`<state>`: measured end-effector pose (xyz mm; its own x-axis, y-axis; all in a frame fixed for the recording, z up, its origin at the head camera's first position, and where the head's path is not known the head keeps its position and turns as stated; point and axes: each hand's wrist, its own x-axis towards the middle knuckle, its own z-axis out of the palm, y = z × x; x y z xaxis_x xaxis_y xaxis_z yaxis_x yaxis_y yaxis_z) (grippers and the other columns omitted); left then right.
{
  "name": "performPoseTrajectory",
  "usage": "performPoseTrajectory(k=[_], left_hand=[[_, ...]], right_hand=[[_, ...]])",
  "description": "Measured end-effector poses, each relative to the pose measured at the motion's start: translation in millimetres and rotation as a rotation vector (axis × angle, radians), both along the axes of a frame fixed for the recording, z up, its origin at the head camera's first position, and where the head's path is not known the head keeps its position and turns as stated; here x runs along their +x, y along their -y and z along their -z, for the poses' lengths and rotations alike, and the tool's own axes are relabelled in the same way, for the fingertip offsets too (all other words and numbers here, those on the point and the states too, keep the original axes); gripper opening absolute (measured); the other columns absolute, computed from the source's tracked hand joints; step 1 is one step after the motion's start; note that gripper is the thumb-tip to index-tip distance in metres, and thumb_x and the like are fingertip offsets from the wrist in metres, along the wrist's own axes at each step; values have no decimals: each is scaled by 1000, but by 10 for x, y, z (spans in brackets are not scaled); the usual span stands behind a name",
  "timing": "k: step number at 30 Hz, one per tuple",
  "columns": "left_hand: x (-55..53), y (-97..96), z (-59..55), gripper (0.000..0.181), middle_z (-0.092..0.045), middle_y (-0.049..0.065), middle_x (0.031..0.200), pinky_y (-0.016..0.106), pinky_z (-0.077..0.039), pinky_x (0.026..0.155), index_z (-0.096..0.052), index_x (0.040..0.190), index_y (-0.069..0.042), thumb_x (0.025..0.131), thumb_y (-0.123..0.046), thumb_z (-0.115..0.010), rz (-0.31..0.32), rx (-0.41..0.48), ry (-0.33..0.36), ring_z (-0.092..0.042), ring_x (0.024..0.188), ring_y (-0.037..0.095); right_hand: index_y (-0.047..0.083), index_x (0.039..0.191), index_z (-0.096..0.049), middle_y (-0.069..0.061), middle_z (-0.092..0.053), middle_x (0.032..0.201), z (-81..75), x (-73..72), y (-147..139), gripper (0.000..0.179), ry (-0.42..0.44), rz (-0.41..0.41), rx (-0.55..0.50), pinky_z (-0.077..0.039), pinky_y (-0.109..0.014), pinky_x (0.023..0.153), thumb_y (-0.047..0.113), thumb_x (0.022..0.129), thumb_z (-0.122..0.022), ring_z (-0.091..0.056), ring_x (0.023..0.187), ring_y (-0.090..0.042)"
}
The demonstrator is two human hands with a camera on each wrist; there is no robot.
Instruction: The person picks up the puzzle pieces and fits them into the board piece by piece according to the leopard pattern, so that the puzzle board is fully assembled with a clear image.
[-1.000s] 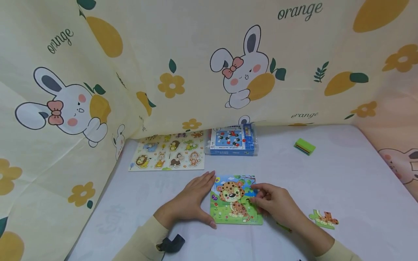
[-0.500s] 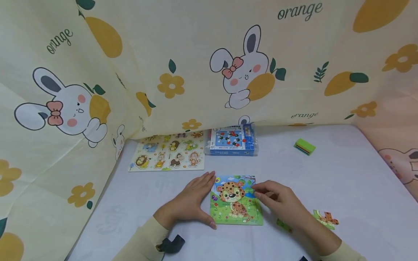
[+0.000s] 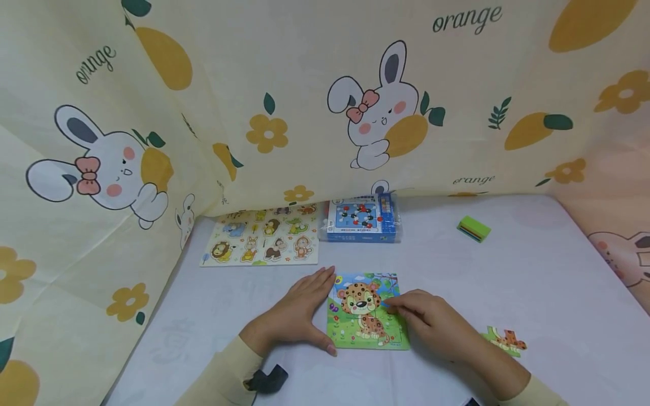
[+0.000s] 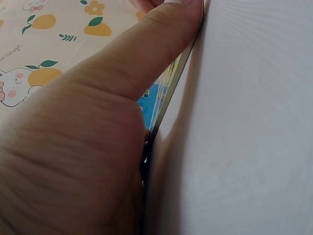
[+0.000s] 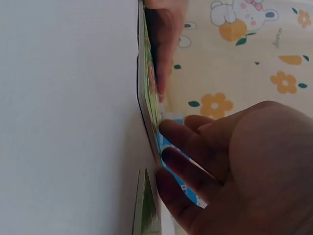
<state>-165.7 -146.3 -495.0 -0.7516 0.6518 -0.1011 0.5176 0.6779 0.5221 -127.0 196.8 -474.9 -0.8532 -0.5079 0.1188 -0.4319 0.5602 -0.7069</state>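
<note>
A square jigsaw puzzle with a leopard cub picture lies on the white table. My left hand rests along its left side, fingers and thumb spread, and in the left wrist view the thumb lies along the board's edge. Over the right side of the picture, my right hand touches the puzzle with its fingertips, beside the cub's head. In the right wrist view its fingers are loosely bent, right at the board. Partly behind the right forearm lies a loose leopard-patterned puzzle piece.
An animal puzzle board lies at the back left. Next to it is a blue box in clear plastic. A green block-like object sits at the back right. Rabbit-print cloth hangs behind the table.
My right hand's fingertips have shifted from the puzzle's right edge inward over the picture. The small green piece on the table is now hidden by that hand. My left hand has not moved.
</note>
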Motion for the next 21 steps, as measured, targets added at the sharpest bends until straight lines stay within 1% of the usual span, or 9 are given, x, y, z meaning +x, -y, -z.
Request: performPoseTrajectory(k=[3, 6, 9, 12, 15, 18, 21], left_hand=[[2, 0, 2, 155, -2, 2, 182, 48, -4, 132, -13, 175, -8, 63, -80, -92, 5, 3, -2, 0, 166, 21], [-1, 1, 0, 154, -1, 2, 182, 48, -4, 132, -13, 175, -8, 63, -81, -91, 6, -2, -4, 1, 166, 21], [-6, 3, -4, 154, -2, 2, 182, 48, -4, 132, -14, 175, -8, 63, -81, -91, 8, -3, -6, 1, 165, 20], [-8, 5, -15, 154, -2, 3, 182, 48, -4, 132, -14, 175, -7, 63, -81, -91, 11, -4, -9, 1, 165, 21], [-5, 4, -21, 153, -3, 2, 182, 48, -5, 132, -15, 175, -8, 63, -81, -90, 8, -4, -5, 0, 165, 21], [4, 1, -24, 153, -3, 2, 182, 48, -5, 132, -15, 175, -8, 64, -81, -91, 4, 3, 6, 0, 165, 20], [9, -2, -22, 153, -3, 2, 182, 48, -5, 132, -16, 175, -8, 63, -80, -92, 2, 9, 9, 0, 166, 21]], right_hand=[[15, 134, -78, 14, -74, 125, 7, 4, -24, 32, 0, 2, -3, -59, -45, 102, 3, 111, -60, -67, 122, -17], [17, 142, -75, 11, -70, 135, 12, 6, -39, 36, -3, -30, 6, -56, -50, 106, 4, 112, -59, -63, 129, -20], [20, 149, -70, 7, -65, 144, 11, 6, -41, 41, 10, -69, 47, -51, -56, 110, 7, 113, -57, -56, 135, -24], [22, 152, -68, 4, -62, 147, -3, 11, -36, 43, 32, -76, 75, -49, -60, 112, 8, 113, -56, -54, 139, -26], [22, 152, -68, 3, -62, 149, -8, 18, -39, 42, 47, -72, 67, -47, -62, 114, 10, 114, -56, -53, 140, -28], [21, 152, -67, 4, -62, 148, -10, 31, -68, 38, 88, -49, 28, -49, -58, 114, 18, 115, -56, -54, 141, -29], [17, 151, -66, 2, -64, 149, -13, 37, -139, 37, 149, -11, -62, -54, -47, 109, 25, 116, -56, -57, 139, -30]])
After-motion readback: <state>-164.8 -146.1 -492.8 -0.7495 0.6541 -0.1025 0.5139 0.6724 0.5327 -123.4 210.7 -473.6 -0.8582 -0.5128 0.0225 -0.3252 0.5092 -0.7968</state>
